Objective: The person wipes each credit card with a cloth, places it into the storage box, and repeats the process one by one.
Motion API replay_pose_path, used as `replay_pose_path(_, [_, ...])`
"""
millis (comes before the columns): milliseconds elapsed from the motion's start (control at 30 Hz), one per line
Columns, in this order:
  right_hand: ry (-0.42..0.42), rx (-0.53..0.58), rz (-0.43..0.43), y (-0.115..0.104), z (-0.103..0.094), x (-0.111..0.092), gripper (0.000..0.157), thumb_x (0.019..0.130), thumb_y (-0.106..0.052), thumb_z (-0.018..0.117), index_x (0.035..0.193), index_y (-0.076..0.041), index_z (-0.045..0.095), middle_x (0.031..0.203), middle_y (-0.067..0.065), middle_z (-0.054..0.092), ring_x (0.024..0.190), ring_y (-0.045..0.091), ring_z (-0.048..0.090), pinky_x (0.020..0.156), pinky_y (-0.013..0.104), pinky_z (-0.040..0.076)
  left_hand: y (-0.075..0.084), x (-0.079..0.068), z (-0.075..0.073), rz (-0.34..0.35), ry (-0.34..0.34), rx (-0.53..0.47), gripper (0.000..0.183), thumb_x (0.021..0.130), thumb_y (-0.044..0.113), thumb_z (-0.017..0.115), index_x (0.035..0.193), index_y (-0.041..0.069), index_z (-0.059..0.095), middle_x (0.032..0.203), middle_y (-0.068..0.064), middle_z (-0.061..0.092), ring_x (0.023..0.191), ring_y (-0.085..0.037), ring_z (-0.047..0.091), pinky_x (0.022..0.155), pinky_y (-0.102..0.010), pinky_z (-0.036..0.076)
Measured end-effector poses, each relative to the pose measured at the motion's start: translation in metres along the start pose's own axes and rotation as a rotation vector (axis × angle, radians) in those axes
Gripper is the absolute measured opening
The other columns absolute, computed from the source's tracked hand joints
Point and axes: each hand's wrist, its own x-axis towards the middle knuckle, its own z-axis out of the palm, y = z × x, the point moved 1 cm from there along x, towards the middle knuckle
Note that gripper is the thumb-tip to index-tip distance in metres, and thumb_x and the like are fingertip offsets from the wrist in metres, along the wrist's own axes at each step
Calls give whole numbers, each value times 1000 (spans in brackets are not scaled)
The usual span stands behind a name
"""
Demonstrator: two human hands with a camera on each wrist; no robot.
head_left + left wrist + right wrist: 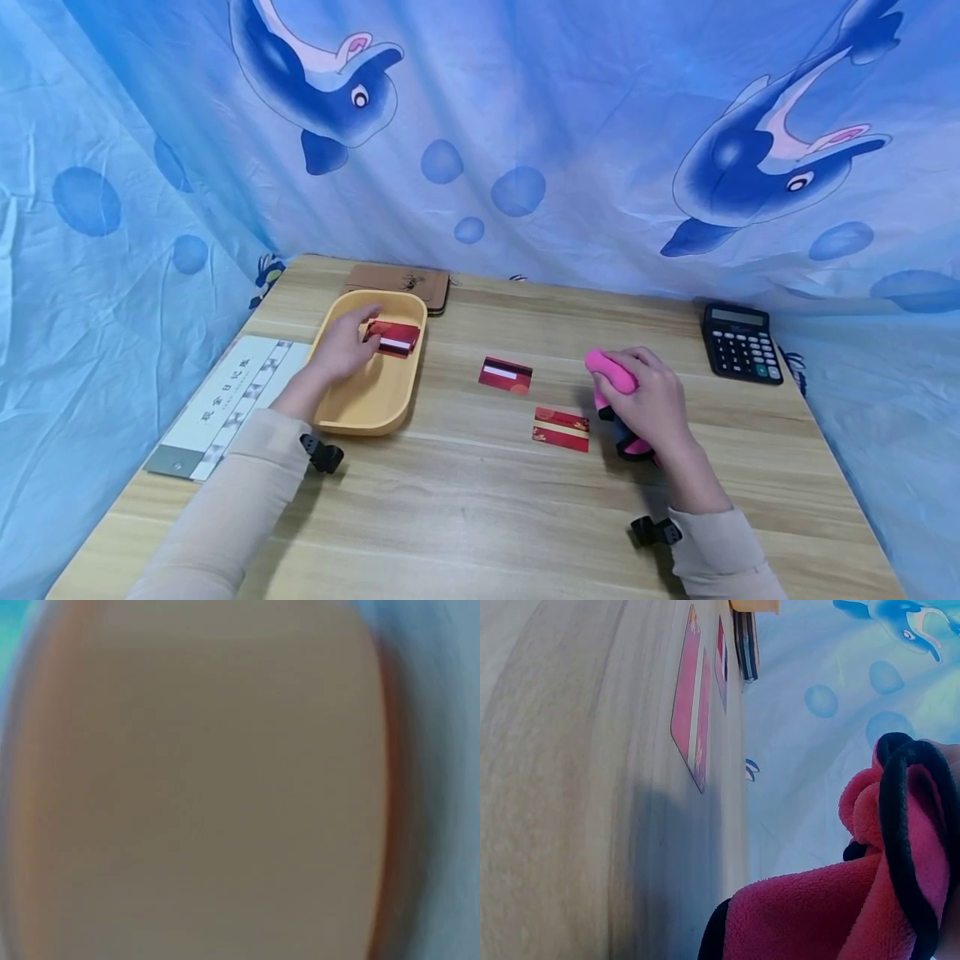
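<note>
My left hand [343, 346] reaches into a yellow plastic tray [366, 404] and pinches the left edge of a red card [399, 337] with a dark and a white stripe. The left wrist view is too blurred to show the fingers. On the right, my right hand [651, 396] grips a bunched pink towel [611, 372] with black edging. In the right wrist view, folds of this towel [802, 907] hang above the wooden table. Two red cards lie flat between the hands: a striped one [506, 376] and, nearer the towel, one with a gold band [561, 430].
A white booklet [217, 400] lies left of the tray. Behind the tray is a brown wallet-like case [405, 283]. A black calculator [742, 342] rests at the table's back right. A blue dolphin-print curtain [480, 150] hangs around the wooden table [465, 517].
</note>
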Motion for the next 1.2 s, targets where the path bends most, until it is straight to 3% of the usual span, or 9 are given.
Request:
replay_pose_path(167, [-1,-1,13,-1,-1,0,35,83,-23,82,114,-7,76,107,12,70,90,31,66,70,48,55,33,0,0,81,61,-126,53,99,16,66,146,1,48,139,-21,57,131,-37,52,107,-54,48])
replay_pose_path(300, [0,-5,17,-2,-3,1,36,83,-24,83,115,-8,76,108,12,70,91,31,66,71,48,55,62,1,7,175,71,-233,50,98,17,69,142,1,53,137,-21,59,129,-34,54,105,-50,51])
replay_pose_path(567, [15,-15,27,-1,-7,2,37,83,-24,83,115,-7,76,108,12,70,91,32,66,71,48,56,104,6,30,249,27,-234,48,95,18,73,139,4,59,136,-14,62,125,-33,57,105,-47,51])
replay_pose_path(767, [15,-11,42,-2,-9,2,37,84,-24,83,115,-7,75,108,12,70,92,31,66,72,48,56,128,4,58,276,-26,-267,49,94,19,75,138,6,59,137,-10,62,126,-24,56,107,-40,50])
replay_pose_path(1000, [23,-10,36,1,-8,0,37,83,-24,84,114,-7,76,107,12,70,91,31,66,70,46,55,137,-5,100,257,-111,-264,52,94,21,76,141,7,58,141,-9,59,133,-26,52,113,-42,44])
replay_pose_path(1200, [23,-3,35,3,-8,-1,37,82,-23,84,114,-7,76,107,13,70,90,31,67,70,47,56,121,-3,131,215,-59,-206,54,87,16,82,135,4,62,137,-13,61,131,-32,51,115,-46,39])
